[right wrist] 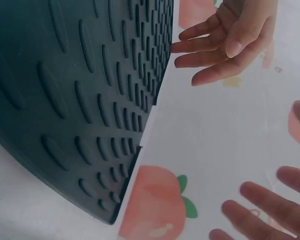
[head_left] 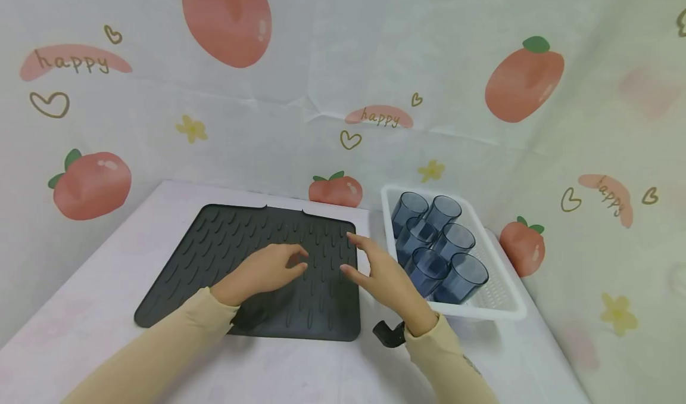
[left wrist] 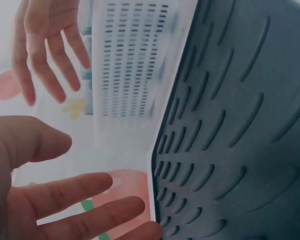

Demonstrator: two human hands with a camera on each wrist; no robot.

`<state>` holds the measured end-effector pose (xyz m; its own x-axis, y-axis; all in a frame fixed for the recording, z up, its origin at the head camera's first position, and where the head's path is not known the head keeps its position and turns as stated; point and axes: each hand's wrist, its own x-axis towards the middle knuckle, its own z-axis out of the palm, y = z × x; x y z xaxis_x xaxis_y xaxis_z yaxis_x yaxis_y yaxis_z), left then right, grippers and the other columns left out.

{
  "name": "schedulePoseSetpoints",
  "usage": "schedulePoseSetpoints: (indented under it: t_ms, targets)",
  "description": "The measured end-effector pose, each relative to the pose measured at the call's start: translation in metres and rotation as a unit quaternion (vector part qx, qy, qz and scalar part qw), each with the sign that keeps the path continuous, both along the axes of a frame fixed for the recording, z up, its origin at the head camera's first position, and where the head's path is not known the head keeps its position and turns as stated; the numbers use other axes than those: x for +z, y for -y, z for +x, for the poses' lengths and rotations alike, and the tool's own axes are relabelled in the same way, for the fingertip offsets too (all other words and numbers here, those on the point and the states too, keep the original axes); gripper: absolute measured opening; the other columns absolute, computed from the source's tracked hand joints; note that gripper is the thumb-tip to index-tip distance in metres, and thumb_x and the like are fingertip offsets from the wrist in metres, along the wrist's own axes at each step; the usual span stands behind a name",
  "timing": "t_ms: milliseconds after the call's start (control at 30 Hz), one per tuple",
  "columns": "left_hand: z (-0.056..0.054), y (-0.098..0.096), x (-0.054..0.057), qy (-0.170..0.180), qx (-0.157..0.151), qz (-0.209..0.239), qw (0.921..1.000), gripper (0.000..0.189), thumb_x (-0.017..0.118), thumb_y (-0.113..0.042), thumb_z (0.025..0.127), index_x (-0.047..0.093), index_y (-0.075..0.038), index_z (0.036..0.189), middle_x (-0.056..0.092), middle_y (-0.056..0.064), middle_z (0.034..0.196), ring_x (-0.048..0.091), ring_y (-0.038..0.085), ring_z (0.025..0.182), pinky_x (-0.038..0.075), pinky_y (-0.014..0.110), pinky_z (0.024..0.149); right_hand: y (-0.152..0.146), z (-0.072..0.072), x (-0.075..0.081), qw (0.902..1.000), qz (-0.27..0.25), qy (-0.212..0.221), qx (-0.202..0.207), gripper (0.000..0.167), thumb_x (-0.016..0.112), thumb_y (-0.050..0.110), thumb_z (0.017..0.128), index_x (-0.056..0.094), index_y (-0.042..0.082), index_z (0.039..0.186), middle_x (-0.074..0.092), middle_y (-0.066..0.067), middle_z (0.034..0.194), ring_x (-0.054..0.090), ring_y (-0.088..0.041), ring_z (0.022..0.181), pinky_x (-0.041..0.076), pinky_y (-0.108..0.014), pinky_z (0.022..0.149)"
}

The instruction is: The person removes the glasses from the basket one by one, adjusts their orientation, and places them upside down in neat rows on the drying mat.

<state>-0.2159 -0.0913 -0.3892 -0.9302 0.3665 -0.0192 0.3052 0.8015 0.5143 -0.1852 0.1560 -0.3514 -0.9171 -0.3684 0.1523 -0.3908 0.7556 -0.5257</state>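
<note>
Both hands hover above a dark ribbed drying mat that lies flat on the white table. My left hand is over the mat's middle, fingers relaxed and holding nothing. The right hand hangs by the mat's right edge with thumb and fingers spread, nothing between them. Just right of it stands a white plastic basket with slotted walls. Several blue-tinted clear glasses stand in rows inside the basket, toward its left side. In the left wrist view the left hand's fingers are extended.
A white cloth backdrop printed with peaches and hearts rises behind and to the right of the table. The basket sits near the table's right edge. A black wrist-camera mount protrudes beside the right wrist.
</note>
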Motion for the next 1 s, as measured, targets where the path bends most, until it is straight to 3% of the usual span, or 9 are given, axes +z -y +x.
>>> schedulePoseSetpoints:
  t_ms: [200,333,567,700,833,1000]
  targets:
    - [0.004,0.005,-0.001,0.021,-0.023,0.044,0.9985,0.033,0.061,-0.031,0.094,0.063,-0.016,0.123,0.068,-0.001,0.111,0.063,0.018,0.104,0.052,0.042,0.085,-0.013,0.004,0.003,0.9974,-0.061,-0.034,0.015,0.069,0.069,0.034,0.090,0.036,0.021,0.149,0.043,0.001,0.150,0.044,-0.023,0.136,0.040,-0.052,0.106]
    - [0.007,0.008,-0.002,0.038,-0.035,0.060,0.9968,0.036,0.063,-0.030,0.093,0.062,-0.015,0.125,0.067,-0.001,0.114,0.062,0.019,0.108,0.052,0.043,0.087,-0.025,0.005,0.005,0.9924,-0.098,-0.071,0.022,0.069,0.072,0.026,0.088,0.037,0.020,0.148,0.045,0.000,0.148,0.046,-0.021,0.134,0.039,-0.047,0.108]
    - [0.010,0.013,-0.001,0.061,-0.054,0.077,0.9938,0.032,0.065,-0.030,0.092,0.063,-0.019,0.123,0.065,-0.003,0.113,0.062,0.015,0.100,0.052,0.039,0.081,-0.051,0.008,0.011,0.9823,-0.128,-0.136,0.011,0.071,0.075,0.014,0.085,0.038,0.015,0.146,0.050,-0.006,0.144,0.051,-0.026,0.130,0.041,-0.044,0.106]
    - [0.012,0.016,-0.002,0.079,-0.059,0.091,0.9910,0.032,0.064,-0.031,0.092,0.063,-0.021,0.123,0.064,-0.004,0.114,0.062,0.017,0.103,0.052,0.039,0.083,-0.065,0.010,0.015,0.9749,-0.150,-0.165,0.003,0.069,0.073,0.005,0.085,0.040,0.013,0.145,0.054,-0.011,0.139,0.054,-0.029,0.127,0.042,-0.027,0.105]
    - [0.011,0.020,-0.005,0.086,-0.060,0.098,0.9897,0.035,0.064,-0.033,0.093,0.062,-0.019,0.124,0.064,-0.004,0.116,0.062,0.018,0.106,0.052,0.040,0.085,-0.080,0.012,0.018,0.9676,-0.179,-0.178,-0.008,0.068,0.070,-0.003,0.084,0.041,0.011,0.145,0.055,-0.016,0.136,0.054,-0.011,0.125,0.035,-0.009,0.102]
    - [0.008,0.025,-0.009,0.086,-0.061,0.101,0.9893,0.036,0.065,-0.035,0.092,0.062,-0.019,0.124,0.064,-0.004,0.116,0.062,0.019,0.107,0.052,0.041,0.085,-0.100,0.018,0.019,0.9640,-0.198,-0.173,-0.040,0.068,0.066,-0.005,0.087,0.039,0.012,0.147,0.052,-0.019,0.139,0.044,0.012,0.123,0.032,-0.006,0.102]
